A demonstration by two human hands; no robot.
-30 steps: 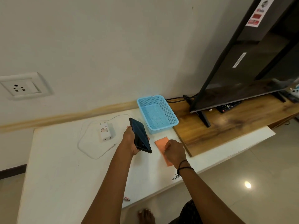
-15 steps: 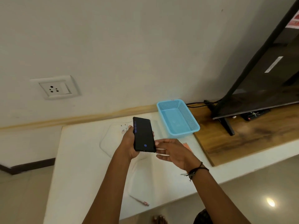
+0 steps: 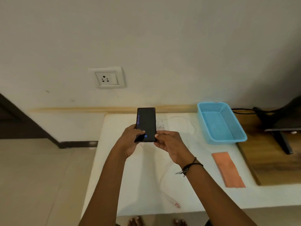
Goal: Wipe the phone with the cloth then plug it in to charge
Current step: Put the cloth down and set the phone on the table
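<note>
A black phone (image 3: 146, 121) with a dim lit screen is held upright over the white table (image 3: 138, 176). My left hand (image 3: 130, 141) grips its lower left edge, thumb across the screen. My right hand (image 3: 169, 144) pinches its lower right corner. An orange cloth (image 3: 228, 169) lies flat on the table to the right, apart from both hands. A white charging cable (image 3: 164, 190) loops across the table, its plug end (image 3: 175, 205) near the front edge. The white charger adapter (image 3: 161, 124) is partly hidden behind the phone.
A wall socket (image 3: 106, 78) sits on the wall above the table's left end. A blue plastic basket (image 3: 221, 123) stands at the back right. A wooden board (image 3: 268, 152) carries a TV stand leg (image 3: 281, 141) and black cable at far right. Bare feet show below.
My right hand left the orange cloth on the table and came up to the phone's lower right corner. My left hand turned the phone upright. The camera view swung left.
</note>
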